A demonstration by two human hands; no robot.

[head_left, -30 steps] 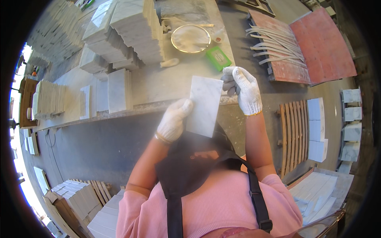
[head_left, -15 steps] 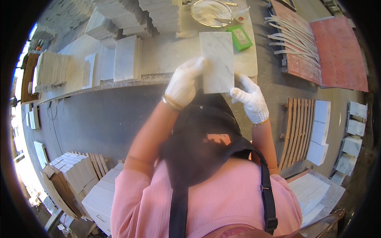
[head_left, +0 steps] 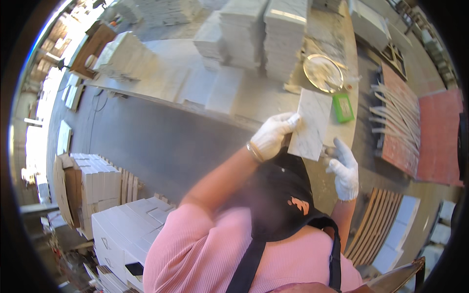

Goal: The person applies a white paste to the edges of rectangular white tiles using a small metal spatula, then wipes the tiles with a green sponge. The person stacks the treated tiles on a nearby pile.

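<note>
A white marble tile (head_left: 310, 124) with grey veins is held up in front of me, slightly tilted. My left hand (head_left: 273, 135), in a white knit glove, is closed on the tile's left edge, with the thumb on its face. My right hand (head_left: 345, 171), gloved too, is beside the tile's lower right corner, thumb and fingers apart. A small gap shows between most of that hand and the tile; whether a fingertip touches the edge is unclear. Just beyond the tile, a green box (head_left: 343, 108) lies on the workbench (head_left: 273, 105).
A round, gold-rimmed tray (head_left: 323, 73) sits behind the green box. Stacks of marble tiles (head_left: 242, 39) stand on the bench. To the right are pale strips (head_left: 395, 115) on a red board (head_left: 439, 136) and a slatted wooden pallet (head_left: 373, 227). White boxes (head_left: 124, 227) are at lower left.
The view has swung, so the bench and surroundings appear farther right and lower. My left hand still grips the tile; my right hand has drawn slightly away from its corner.
</note>
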